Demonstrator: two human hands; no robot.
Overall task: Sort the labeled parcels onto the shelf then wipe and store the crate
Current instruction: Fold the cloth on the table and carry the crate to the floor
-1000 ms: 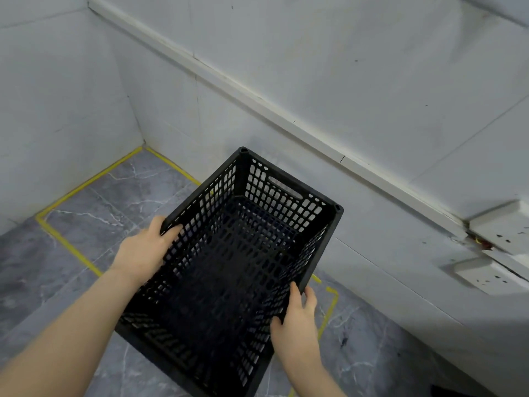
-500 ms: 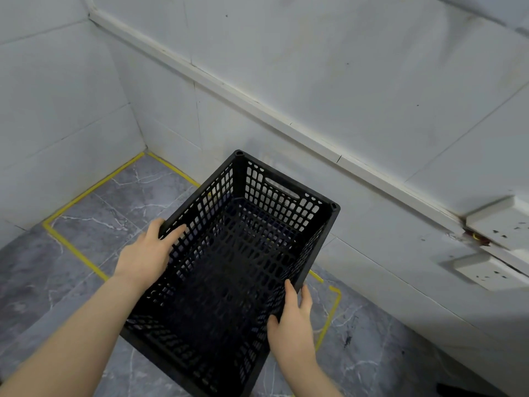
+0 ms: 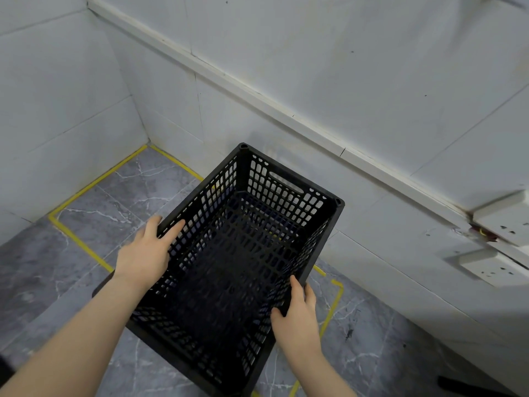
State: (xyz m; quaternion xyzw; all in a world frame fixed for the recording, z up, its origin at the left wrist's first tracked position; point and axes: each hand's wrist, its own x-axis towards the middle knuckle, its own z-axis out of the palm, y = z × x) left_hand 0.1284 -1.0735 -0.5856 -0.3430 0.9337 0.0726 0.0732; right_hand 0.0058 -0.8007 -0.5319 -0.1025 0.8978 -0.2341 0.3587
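Note:
An empty black lattice crate (image 3: 286, 190) hangs tilted above the grey floor, its far end close to the white wall. My left hand (image 3: 143, 253) holds the crate's left rim, with the fingers lying over the top edge. My right hand (image 3: 297, 316) grips the right rim near the front corner, thumb inside and fingers outside. No parcels or shelf are in view.
Yellow tape (image 3: 80, 242) marks a rectangle on the marble-look floor in the corner beneath the crate. White walls close in the left and back sides. Two white wall sockets (image 3: 492, 267) stick out at the right. A dark object (image 3: 469, 385) lies at the lower right.
The crate and both hands have stayed almost where they were. My left fingers now lie a little straighter along the rim.

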